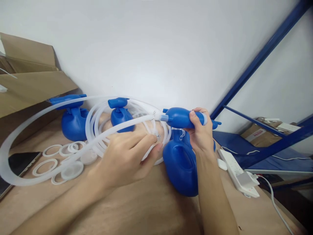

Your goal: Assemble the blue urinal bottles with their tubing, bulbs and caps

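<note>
Tubing (126, 123) crosses beyond the left hand (126, 156), which pinches a metal clip (158, 137); the right hand (202, 132) grips a blue spout (179, 117).

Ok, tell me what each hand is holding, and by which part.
The right hand grips the blue spouted piece at its end by the pale ring. The left hand pinches a small metal piece; which part cannot be told.
</note>
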A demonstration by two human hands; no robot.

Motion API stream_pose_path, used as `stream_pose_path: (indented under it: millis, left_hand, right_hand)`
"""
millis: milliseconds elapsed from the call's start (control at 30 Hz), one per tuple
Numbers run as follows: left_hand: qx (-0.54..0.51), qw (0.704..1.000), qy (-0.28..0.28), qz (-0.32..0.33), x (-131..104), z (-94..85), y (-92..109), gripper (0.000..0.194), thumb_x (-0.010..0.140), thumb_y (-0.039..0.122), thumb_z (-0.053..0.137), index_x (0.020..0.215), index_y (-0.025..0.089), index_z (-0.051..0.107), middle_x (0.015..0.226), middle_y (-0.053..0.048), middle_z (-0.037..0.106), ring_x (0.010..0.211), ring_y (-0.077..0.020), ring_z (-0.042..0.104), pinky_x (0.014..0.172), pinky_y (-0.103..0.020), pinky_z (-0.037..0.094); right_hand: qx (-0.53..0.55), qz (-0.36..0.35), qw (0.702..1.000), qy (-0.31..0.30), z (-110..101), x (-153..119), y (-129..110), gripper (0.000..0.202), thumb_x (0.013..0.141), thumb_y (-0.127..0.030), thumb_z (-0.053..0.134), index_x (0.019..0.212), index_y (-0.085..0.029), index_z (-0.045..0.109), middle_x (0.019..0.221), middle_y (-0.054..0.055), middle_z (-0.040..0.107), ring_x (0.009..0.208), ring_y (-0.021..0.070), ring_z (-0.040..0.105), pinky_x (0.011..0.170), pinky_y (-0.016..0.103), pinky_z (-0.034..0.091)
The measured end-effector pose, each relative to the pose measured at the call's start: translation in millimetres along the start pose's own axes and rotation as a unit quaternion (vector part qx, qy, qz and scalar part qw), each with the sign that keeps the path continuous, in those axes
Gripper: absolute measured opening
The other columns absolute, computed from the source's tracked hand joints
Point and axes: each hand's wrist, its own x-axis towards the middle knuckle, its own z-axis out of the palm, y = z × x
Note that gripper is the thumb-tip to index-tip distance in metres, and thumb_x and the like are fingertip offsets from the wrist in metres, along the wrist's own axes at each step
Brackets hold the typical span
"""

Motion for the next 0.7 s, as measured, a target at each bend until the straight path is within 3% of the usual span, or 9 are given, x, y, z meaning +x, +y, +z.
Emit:
stream_pose_path:
  millis: [67,167,233,333,433,500,567,633,700]
  left_hand:
    - [-0.027,0.994,-0.050,-0.093,-1.2,6.1,-1.1,0.018,0.103,0.028,0.054,0.092,0.019,0.065,0.073,-0.001,0.069,0.062,-0.0156,0.064,0.056,-0.028,0.044]
    - [-0.119,0.967,-0.073,-0.213,-2.6,21.3,-17.7,0.037,0.103,0.039,0.056,0.133,0.017,0.060,0.116,-0.012,0.075,0.094,-0.0237,0.074,0.068,-0.031,0.057]
    - [-0.234,0.944,-0.058,-0.227,-3.7,29.9,-33.0,0.059,0.102,0.042,0.059,0.155,0.022,0.043,0.146,-0.017,0.062,0.117,-0.0275,0.071,0.076,-0.033,0.062]
    - [-0.386,0.904,-0.048,-0.178,-4.5,33.7,-50.0,0.074,0.100,0.036,0.064,0.165,0.032,0.029,0.164,-0.017,0.045,0.141,-0.0328,0.057,0.082,-0.034,0.065]
    - [-0.373,0.918,-0.019,-0.134,-2.3,28.6,-56.4,0.058,0.099,0.032,0.067,0.155,0.029,0.051,0.154,-0.015,0.057,0.143,-0.0337,0.055,0.089,-0.036,0.065]
    - [-0.297,0.948,0.017,-0.117,0.3,24.2,-57.4,0.035,0.099,0.032,0.069,0.133,0.024,0.070,0.139,-0.012,0.069,0.134,-0.0304,0.062,0.103,-0.042,0.060]
    - [-0.235,0.964,0.041,-0.117,2.3,21.4,-56.9,0.021,0.099,0.034,0.070,0.115,0.023,0.078,0.126,-0.009,0.075,0.125,-0.0278,0.067,0.113,-0.044,0.053]
    - [-0.220,0.963,0.051,-0.150,2.8,21.0,-54.9,0.020,0.097,0.038,0.073,0.108,0.023,0.080,0.119,-0.007,0.077,0.117,-0.0270,0.070,0.108,-0.042,0.056]
    - [-0.251,0.945,0.058,-0.200,2.3,22.8,-51.2,0.022,0.091,0.041,0.078,0.101,0.021,0.080,0.108,-0.007,0.078,0.104,-0.0259,0.072,0.091,-0.037,0.061]
  right_hand:
    - [0.046,0.019,0.999,0.014,-0.3,3.1,3.2,0.054,0.065,-0.056,0.092,0.093,-0.028,0.056,0.088,-0.005,0.054,0.081,0.0150,0.059,0.068,0.029,0.060]
    - [0.082,0.042,0.996,0.004,1.7,2.0,5.1,0.052,0.068,-0.057,0.091,0.095,-0.028,0.057,0.094,-0.004,0.057,0.090,0.0171,0.062,0.070,0.030,0.062]
    - [0.090,0.072,0.993,-0.020,6.2,-2.0,5.3,0.050,0.070,-0.057,0.090,0.096,-0.028,0.058,0.098,-0.002,0.060,0.095,0.0193,0.063,0.070,0.033,0.063]
    - [0.106,0.137,0.983,-0.067,16.6,-9.1,6.8,0.049,0.069,-0.057,0.091,0.094,-0.027,0.062,0.098,-0.001,0.064,0.096,0.0219,0.066,0.072,0.037,0.066]
    - [0.129,0.187,0.969,-0.093,25.7,-13.6,10.4,0.051,0.065,-0.057,0.095,0.093,-0.027,0.065,0.096,-0.001,0.066,0.091,0.0214,0.067,0.075,0.041,0.067]
    - [0.138,0.193,0.967,-0.098,28.6,-15.0,12.7,0.051,0.064,-0.056,0.096,0.093,-0.027,0.066,0.093,-0.002,0.065,0.088,0.0196,0.066,0.077,0.041,0.068]
    - [0.142,0.182,0.968,-0.099,29.3,-15.6,13.9,0.049,0.065,-0.054,0.096,0.094,-0.027,0.067,0.092,-0.003,0.063,0.087,0.0182,0.065,0.079,0.039,0.068]
    - [0.143,0.170,0.970,-0.098,28.9,-16.0,14.1,0.047,0.068,-0.053,0.095,0.094,-0.027,0.066,0.092,-0.003,0.062,0.089,0.0176,0.065,0.080,0.038,0.067]
    - [0.144,0.159,0.972,-0.096,28.6,-16.3,14.2,0.046,0.070,-0.052,0.094,0.095,-0.027,0.065,0.094,-0.004,0.062,0.092,0.0175,0.065,0.081,0.036,0.067]
